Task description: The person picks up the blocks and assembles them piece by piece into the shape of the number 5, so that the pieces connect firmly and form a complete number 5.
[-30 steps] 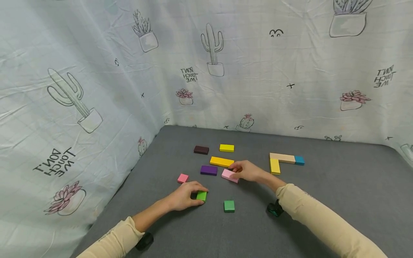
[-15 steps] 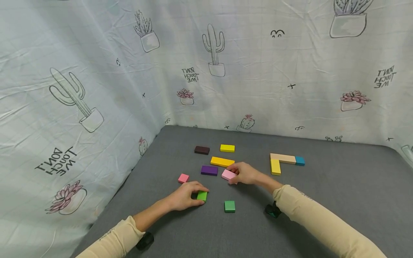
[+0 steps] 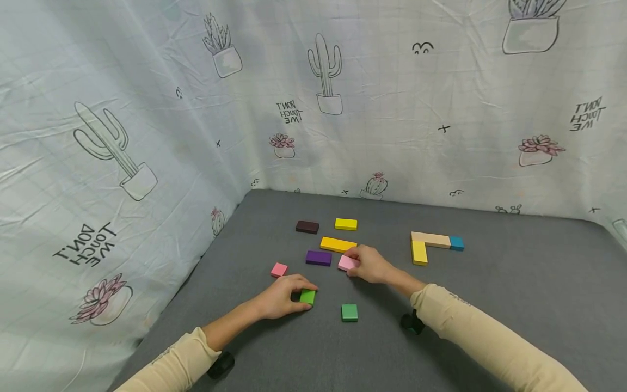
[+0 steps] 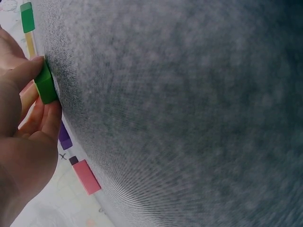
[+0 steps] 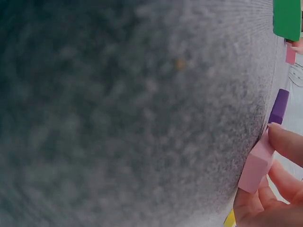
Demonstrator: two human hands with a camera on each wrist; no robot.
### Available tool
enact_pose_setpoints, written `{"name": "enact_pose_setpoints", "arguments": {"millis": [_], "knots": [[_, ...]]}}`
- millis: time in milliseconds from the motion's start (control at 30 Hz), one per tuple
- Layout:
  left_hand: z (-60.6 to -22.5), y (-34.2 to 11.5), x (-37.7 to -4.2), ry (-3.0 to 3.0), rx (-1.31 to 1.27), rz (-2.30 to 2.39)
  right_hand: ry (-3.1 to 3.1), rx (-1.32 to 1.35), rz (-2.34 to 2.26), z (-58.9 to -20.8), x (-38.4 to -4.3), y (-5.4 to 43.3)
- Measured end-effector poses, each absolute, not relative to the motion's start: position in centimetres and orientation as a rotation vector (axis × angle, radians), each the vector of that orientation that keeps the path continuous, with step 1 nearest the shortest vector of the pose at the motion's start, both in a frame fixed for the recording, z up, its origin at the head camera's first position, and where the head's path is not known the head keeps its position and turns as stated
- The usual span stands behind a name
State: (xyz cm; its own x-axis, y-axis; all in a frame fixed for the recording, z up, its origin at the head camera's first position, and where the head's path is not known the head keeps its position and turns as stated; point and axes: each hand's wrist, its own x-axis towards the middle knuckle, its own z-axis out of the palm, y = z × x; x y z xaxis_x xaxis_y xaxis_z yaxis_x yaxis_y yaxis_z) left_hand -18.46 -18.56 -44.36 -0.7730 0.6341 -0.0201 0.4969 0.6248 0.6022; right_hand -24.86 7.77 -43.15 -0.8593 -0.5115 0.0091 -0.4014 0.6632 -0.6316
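Observation:
My left hand [image 3: 284, 296] pinches a small bright green block [image 3: 307, 296] on the grey tabletop, thumb on the near edge and fingers on the far edge. In the left wrist view the same green block [image 4: 46, 85] sits between thumb and fingertips. Farther right, my right hand [image 3: 368, 264] grips a light pink block [image 3: 347, 263]; its right end is covered by the fingers. The right wrist view shows the pink block [image 5: 255, 165] close up, held between thumb and fingers. Just left of it lies a purple block [image 3: 319, 258], and behind it an orange-yellow block [image 3: 338, 244].
A darker green block [image 3: 349, 312] lies between the forearms, and a coral-pink block [image 3: 279, 269] beyond the left hand. Dark brown [image 3: 307, 227] and yellow [image 3: 346, 224] blocks lie farther back. At right, a beige block [image 3: 431, 239] touches a blue block [image 3: 456, 243] and another yellow block [image 3: 418, 253].
My right hand has shifted slightly left over the pink block, with its thumb now at the near edge. The left hand keeps its hold on the bright green block.

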Motion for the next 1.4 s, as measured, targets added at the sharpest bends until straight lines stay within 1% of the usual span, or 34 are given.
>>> {"name": "enact_pose_setpoints", "arguments": {"millis": [333, 600, 867, 1400], "knots": [[-44.3, -18.5, -18.4, 2.621, 0.929, 0.871, 2.764, -0.581, -1.226, -42.8, -25.0, 8.4], [-44.3, -18.4, -18.4, 2.614, 0.912, 0.88, 2.646, -0.283, -1.416, -42.3, -25.7, 9.9], [-44.3, -18.4, -18.4, 2.612, 0.902, 0.885, 2.498, -0.085, -1.589, -41.7, -26.2, 11.9], [-44.3, -18.4, -18.2, 2.63, 0.993, 0.899, 2.485, -0.094, -1.537, -41.5, -25.7, 16.7]]}}
